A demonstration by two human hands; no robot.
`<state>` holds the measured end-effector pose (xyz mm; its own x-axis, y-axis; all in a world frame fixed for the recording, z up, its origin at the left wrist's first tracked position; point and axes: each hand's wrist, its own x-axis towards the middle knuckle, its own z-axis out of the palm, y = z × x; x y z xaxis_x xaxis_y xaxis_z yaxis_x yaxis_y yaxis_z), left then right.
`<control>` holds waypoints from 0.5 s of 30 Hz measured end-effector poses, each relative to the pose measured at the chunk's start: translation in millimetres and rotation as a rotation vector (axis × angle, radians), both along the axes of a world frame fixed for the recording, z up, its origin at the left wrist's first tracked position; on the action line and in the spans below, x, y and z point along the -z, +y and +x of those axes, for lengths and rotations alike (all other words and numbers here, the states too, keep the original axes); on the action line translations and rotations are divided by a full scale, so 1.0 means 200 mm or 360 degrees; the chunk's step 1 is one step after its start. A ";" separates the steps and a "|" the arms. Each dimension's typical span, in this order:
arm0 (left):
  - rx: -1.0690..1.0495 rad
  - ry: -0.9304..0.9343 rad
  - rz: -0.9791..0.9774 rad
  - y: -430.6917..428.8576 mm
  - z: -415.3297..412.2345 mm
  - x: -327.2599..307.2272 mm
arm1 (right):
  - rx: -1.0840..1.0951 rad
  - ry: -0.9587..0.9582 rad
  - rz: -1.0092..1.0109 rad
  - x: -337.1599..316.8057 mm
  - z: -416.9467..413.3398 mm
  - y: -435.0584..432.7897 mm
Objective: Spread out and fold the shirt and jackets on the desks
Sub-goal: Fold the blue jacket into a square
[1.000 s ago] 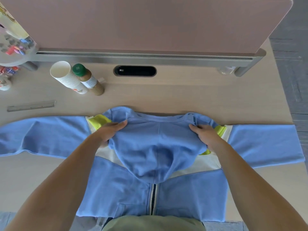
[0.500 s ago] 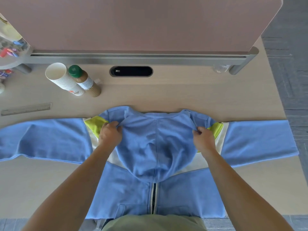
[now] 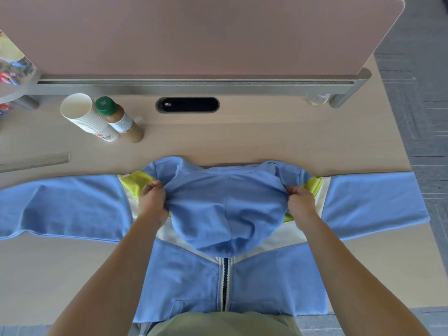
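A light blue zip jacket [image 3: 184, 272] with white and lime-green shoulder panels lies front up on the wooden desk [image 3: 266, 141], both sleeves stretched out left and right. Its blue hood [image 3: 225, 209] is folded down over the chest, covering the top of the zip. My left hand [image 3: 152, 202] grips the hood's left edge beside the lime panel. At the hood's right edge my right hand [image 3: 300, 204] holds the cloth with curled fingers. The jacket's hem hangs at the near desk edge.
A stack of paper cups [image 3: 84, 117] and a green-capped bottle [image 3: 118, 120] lie at the back left. A ruler [image 3: 34, 161] sits left of the jacket. A pink partition [image 3: 194, 32] and cable slot [image 3: 188, 105] bound the back. Carpet floor lies to the right.
Both hands went from resting flat on the hood's sides to gripping its edges with curled fingers, and the hood is pulled wider and flatter across the chest.
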<state>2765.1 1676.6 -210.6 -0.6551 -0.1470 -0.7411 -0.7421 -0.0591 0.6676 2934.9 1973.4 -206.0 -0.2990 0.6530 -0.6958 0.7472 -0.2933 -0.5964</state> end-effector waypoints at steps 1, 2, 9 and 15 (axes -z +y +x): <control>0.0166 0.0134 -0.0253 0.01 0.00 0.00 | -0.0168 -0.0082 0.0244 -0.02 -0.02 -0.01; 0.0408 0.0291 -0.0522 0.01 0.00 -0.01 | -0.0301 -0.0096 0.0483 -0.03 -0.05 -0.02; 0.2376 0.1145 -0.1554 0.17 -0.22 -0.07 | -0.1973 -0.0557 0.1237 -0.06 -0.39 0.03; 0.2325 0.1293 -0.1761 0.18 -0.29 -0.06 | -0.2068 -0.0467 0.1756 -0.04 -0.31 0.07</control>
<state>2707.5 1712.3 -197.6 -0.7546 0.6086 -0.2455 0.5975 0.7918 0.1265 2872.4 1988.0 -197.7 -0.9295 0.2750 -0.2459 0.2570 0.9609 0.1034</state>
